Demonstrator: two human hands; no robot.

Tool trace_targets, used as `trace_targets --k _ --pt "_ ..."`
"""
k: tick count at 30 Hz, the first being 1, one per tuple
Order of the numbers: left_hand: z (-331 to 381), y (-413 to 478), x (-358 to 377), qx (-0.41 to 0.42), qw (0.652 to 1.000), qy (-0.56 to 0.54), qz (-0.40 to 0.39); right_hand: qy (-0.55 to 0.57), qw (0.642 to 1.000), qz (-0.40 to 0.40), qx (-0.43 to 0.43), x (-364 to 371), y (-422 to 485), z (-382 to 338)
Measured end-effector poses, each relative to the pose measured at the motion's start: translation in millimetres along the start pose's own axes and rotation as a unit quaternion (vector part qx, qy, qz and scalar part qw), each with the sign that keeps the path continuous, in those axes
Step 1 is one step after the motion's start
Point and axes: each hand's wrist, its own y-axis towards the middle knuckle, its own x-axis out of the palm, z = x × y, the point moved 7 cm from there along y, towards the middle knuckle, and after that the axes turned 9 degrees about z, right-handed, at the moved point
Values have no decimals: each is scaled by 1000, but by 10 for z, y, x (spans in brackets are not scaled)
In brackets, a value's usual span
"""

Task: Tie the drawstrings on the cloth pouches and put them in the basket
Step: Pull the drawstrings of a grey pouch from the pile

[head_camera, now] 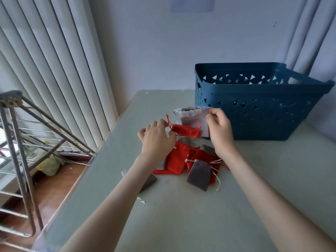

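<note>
A small red pouch (185, 130) hangs just above the pile. My left hand (157, 140) pinches its red drawstring at the left end. My right hand (219, 127) is curled over the pouch's right side, in front of a light grey pouch (190, 118); what its fingers pinch is hidden. Below lie several more pouches: red ones (177, 160) and a dark grey one (199, 174) with white cords. The blue plastic basket (263, 113) with triangular holes stands right behind my right hand.
The pale green table (181, 215) ends in an edge at the left. Beyond that edge stands a metal drying rack (20, 142) on a wooden floor. Vertical blinds and a wall close off the back.
</note>
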Motion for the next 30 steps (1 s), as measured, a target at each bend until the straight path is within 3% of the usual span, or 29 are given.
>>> trace_targets --k 3,5,8,10,12,14,18,23,27,30 --pt "149 0 6 -14 997 -28 -75 53 998 35 17 -200 -13 -153" --pt "255 -58 -11 -20 986 -112 -120 75 995 33 52 -291 -73 -180" --pt "429 -230 54 -89 900 -350 -246 110 984 25 137 -360 -189 -106" --pt "531 -281 148 -112 870 -364 -312 143 970 14 197 -387 -289 -16" --pt "500 -295 210 -162 856 -385 -305 164 957 -8 238 -379 -402 79" --pt "403 -357 322 -235 809 -446 -301 186 948 -41 254 -368 -506 168" --pt "294 -503 535 -298 762 -481 -314 189 939 -139 251 -300 -655 228" --pt "310 -595 615 -269 767 -508 -286 84 966 -58 238 -382 -656 438" --pt "319 -579 657 -260 754 -546 -256 94 964 38 247 -434 -618 525" --pt "256 -556 716 -277 749 -557 -230 60 958 18 281 -401 -606 582"
